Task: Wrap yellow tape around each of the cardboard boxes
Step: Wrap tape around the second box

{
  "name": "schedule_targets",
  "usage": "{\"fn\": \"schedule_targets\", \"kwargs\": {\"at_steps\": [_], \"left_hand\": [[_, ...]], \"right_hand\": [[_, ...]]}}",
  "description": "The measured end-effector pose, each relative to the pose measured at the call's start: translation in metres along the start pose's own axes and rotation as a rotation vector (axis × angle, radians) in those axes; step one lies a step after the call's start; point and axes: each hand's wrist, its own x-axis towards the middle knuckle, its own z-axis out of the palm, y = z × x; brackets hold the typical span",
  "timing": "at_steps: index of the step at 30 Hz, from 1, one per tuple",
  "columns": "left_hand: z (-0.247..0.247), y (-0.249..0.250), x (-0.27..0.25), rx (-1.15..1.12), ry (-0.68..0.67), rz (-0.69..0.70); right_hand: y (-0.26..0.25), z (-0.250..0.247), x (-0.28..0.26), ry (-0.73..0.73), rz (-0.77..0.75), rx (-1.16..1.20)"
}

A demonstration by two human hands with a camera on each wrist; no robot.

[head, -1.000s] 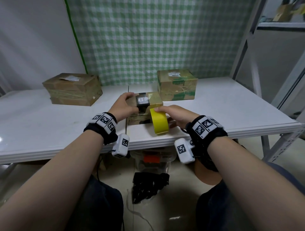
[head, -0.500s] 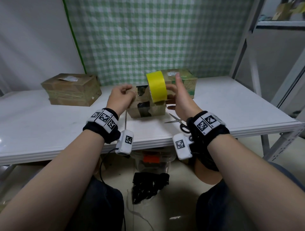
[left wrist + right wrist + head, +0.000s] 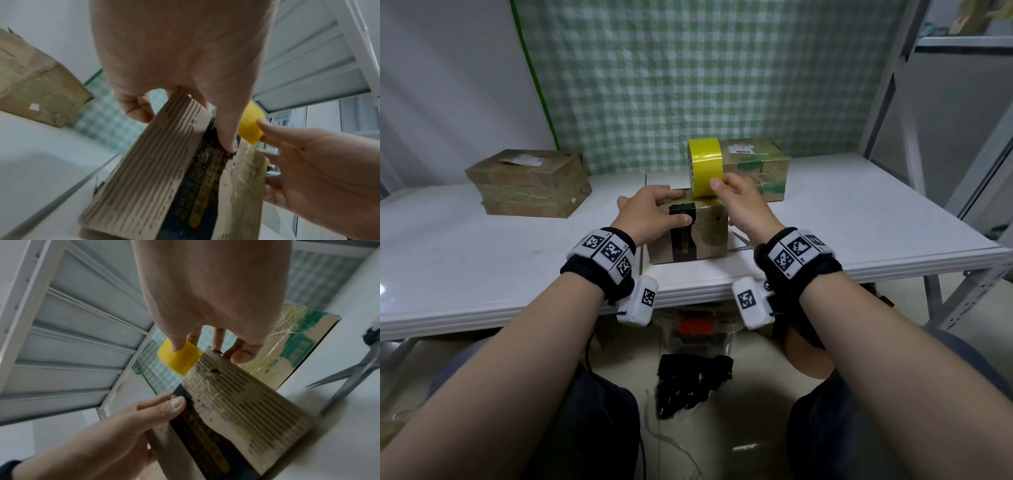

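Observation:
A small cardboard box (image 3: 709,236) with a black band stands near the front edge of the white table (image 3: 482,260). My left hand (image 3: 671,209) grips it, fingers over the top and thumb pressed on the black band (image 3: 205,186). My right hand (image 3: 722,186) holds the yellow tape roll (image 3: 705,168) upright on the box's top far edge. Its thumb lies on the roll's outer face and its fingers reach behind. The right wrist view shows the yellow tape (image 3: 180,360) at the box's top corner. The tape's free end is not visible.
A larger cardboard box (image 3: 527,183) sits at the back left. Another with green print (image 3: 756,168) stands just behind the roll. Scissors (image 3: 349,373) lie open on the table right of the small box. A metal shelf frame (image 3: 893,85) rises on the right.
The roll went from the table in front of the box up over it and now sits on its top. The box was tipped up and now stands with a taller face toward me.

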Motion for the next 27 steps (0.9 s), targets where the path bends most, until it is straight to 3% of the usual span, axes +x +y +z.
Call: {"fn": "schedule_targets", "kwargs": {"at_steps": [10, 17, 27], "left_hand": [[0.006, -0.009, 0.011, 0.043, 0.031, 0.007], [0.007, 0.007, 0.006, 0.303, 0.028, 0.077], [0.018, 0.003, 0.011, 0.150, 0.168, 0.065]], "right_hand": [[-0.015, -0.004, -0.009, 0.126, -0.080, 0.150], [-0.018, -0.003, -0.015, 0.136, -0.062, 0.209], [-0.018, -0.005, -0.012, 0.159, -0.083, 0.168]]}}
